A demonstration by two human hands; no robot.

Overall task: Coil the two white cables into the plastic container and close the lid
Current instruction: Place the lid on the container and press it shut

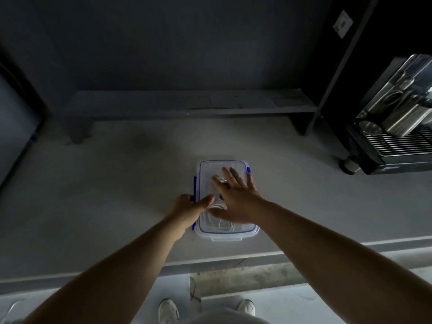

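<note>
A clear plastic container [253,230] with blue clips sits on the grey counter in the middle of the view. Its clear lid [210,169] lies on top. White cables [219,224] show coiled inside through the lid. My right hand [238,197] lies flat on the lid with its fingers spread. My left hand [189,206] grips the container's left side at the blue clip [194,185], thumb resting on the lid. A second blue clip [248,170] sticks out on the right side.
A grey counter [117,183] holds the container, with its front edge near my arms. A low grey shelf [187,106] runs along the back wall. A steel coffee machine [397,118] stands at the right. My shoes show on the floor below.
</note>
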